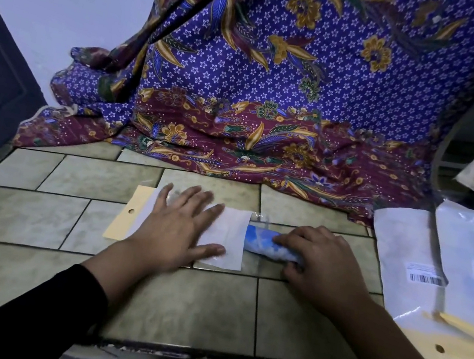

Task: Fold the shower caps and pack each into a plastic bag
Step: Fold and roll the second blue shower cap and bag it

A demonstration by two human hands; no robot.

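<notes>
Dim, bluish, soft indoor light; strong wide-angle bending at edges; slight overall blur.

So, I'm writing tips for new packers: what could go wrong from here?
The left hand lies flat on the plastic bag, which may hold its mouth closed, so the rolled shower cap could jam at the edge. The right hand grips the roll only at its right end, so the free end might loosen or unroll when pushed.

From our head we look down, close, over the near edge of the counter (181, 305) toward the cloth (276, 91)
</notes>
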